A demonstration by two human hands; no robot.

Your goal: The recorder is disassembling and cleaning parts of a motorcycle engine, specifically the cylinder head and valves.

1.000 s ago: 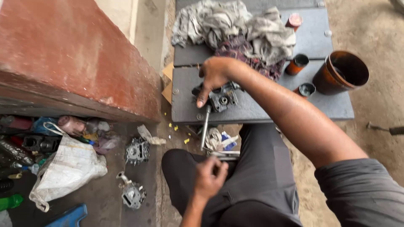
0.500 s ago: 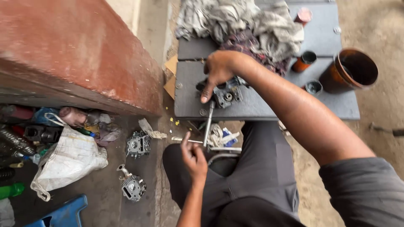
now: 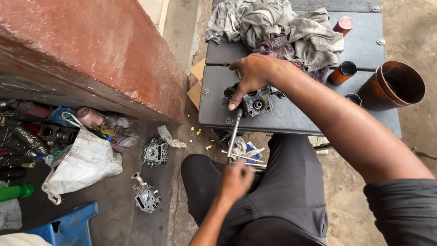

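Note:
My right hand (image 3: 252,75) reaches across and presses down on a small grey metal engine part (image 3: 258,105) lying on the dark grey bench (image 3: 291,116), with the index finger pointing down over its near side. A T-handle wrench (image 3: 234,132) runs from that part down toward my lap. My left hand (image 3: 236,180) is closed around the wrench's thin cross handle, just above my dark trousers.
Crumpled rags (image 3: 277,25) lie at the back of the bench beside two orange cans (image 3: 341,73) and a brown bucket (image 3: 393,86). On the floor to the left are two cylinder heads (image 3: 154,152), a white bag (image 3: 79,166), a blue stool (image 3: 68,228) and a red-brown wall (image 3: 91,54).
My left hand has swung around the wrench handle, first up and left, now back down and right. My right hand has stayed on the engine part.

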